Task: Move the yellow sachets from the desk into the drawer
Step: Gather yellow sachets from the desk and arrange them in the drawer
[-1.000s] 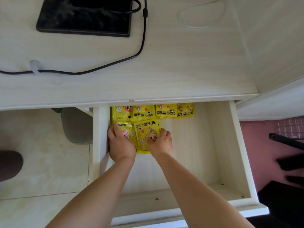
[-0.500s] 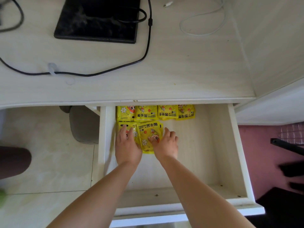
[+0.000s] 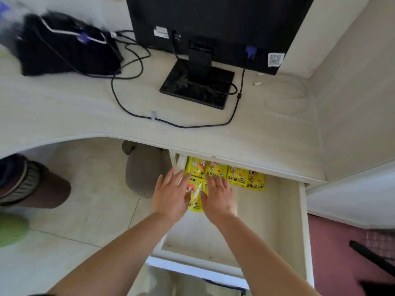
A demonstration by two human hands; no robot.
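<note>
Several yellow sachets [image 3: 235, 175] lie in a row at the back of the open white drawer [image 3: 303, 221], partly under the desk edge. More yellow sachets [image 3: 195, 196] lie in front of them at the drawer's left. My left hand [image 3: 171, 195] and my right hand [image 3: 218, 195] are over these front sachets with fingers straight and spread, holding nothing. Whether the palms touch the sachets I cannot tell. The hands hide most of the front sachets.
On the desk [image 3: 85, 107] stand a black monitor [image 3: 213, 24] on its base [image 3: 196, 84], a black bag [image 3: 64, 45], black cables [image 3: 128, 107] and a white cable [image 3: 286, 99]. Under the desk sits a grey object [image 3: 145, 167]. A brown boot [image 3: 27, 182] stands on the tiled floor.
The view has tilted up, showing the monitor and bag. Both hands have drawn back slightly over the front sachets, and their fingers are now straight and spread.
</note>
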